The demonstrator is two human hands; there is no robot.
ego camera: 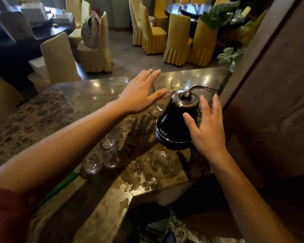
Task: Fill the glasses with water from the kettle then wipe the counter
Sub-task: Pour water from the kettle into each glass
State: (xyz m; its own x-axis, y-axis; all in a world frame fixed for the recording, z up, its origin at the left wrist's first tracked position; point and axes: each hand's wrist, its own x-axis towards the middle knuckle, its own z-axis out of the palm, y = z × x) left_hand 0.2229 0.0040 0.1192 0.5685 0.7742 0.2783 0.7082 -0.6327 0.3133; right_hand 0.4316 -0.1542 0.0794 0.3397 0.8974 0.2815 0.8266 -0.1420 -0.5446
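Two hands spread wide, nothing held: right hand (pixel 207 132) beside kettle (pixel 175 121), left hand (pixel 140 92) just beyond; glasses (pixel 104 155) under my left forearm, so I'd grip the handle firmly before lifting.

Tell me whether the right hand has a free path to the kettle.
Probably yes. The right hand is open right beside the kettle, fingers spread toward its body, with nothing between them.

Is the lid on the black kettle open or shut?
Shut. The black kettle has its round knobbed lid sitting flat on top.
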